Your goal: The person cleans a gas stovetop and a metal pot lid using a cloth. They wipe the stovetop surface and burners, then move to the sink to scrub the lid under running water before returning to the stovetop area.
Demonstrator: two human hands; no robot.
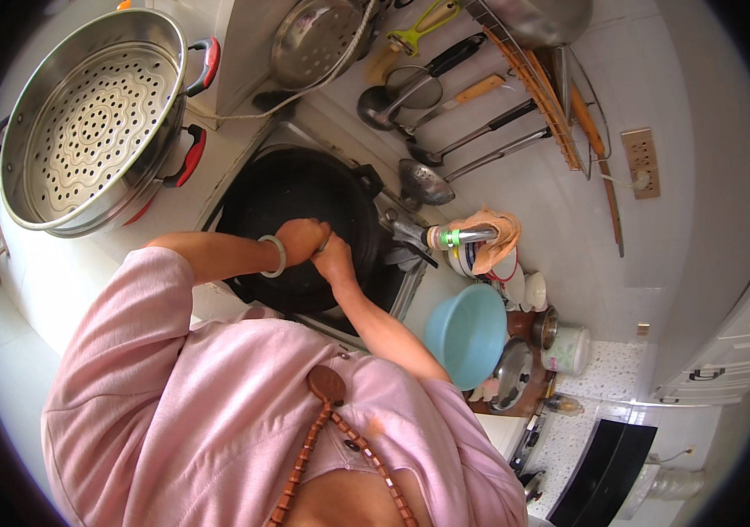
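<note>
Over a large black wok-like pan (302, 191) set in the sink, my left hand (301, 240) and my right hand (335, 258) press together with curled fingers. A pale bangle (274, 255) circles my left wrist. Whether anything is squeezed between the fingers is hidden from this angle. The pan's inside looks dark, and one of its loop handles (368, 180) points toward the wall. Right of the pan is a metal faucet (473, 235) with green bands, and an orange cloth (499, 238) drapes over its end.
A steamer pot (95, 125) with red-and-black handles stands on the left counter. Ladles and a skimmer (426, 183) hang along the wall under a wire rack (533, 92). A light-blue basin (467, 336), stacked bowls (533, 291) and a pot lid (513, 375) occupy the right side.
</note>
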